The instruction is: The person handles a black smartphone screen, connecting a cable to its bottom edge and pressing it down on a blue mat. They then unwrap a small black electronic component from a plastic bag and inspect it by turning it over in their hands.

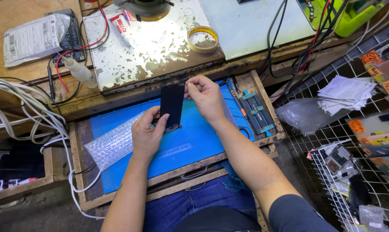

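- Flat black rectangular phone screen panel (172,105): upright over the blue silicone work mat (194,141); my left hand (148,136) grips its lower edge, my right hand (206,96) pinches its top corner.
- Sheet of clear bubble wrap (113,145): lying on the mat's left side.
- Worn wooden bench (14,43): holds a chipped white metal plate (151,47), a tape roll (203,39), and white cables (27,107).
- Wire rack (353,189): at right.

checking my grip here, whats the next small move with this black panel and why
Probably draw the right hand slowly away from the black panel's top corner, since its fingertips pinch there as if gripping a film edge, while the left hand steadies the lower end above the blue mat.
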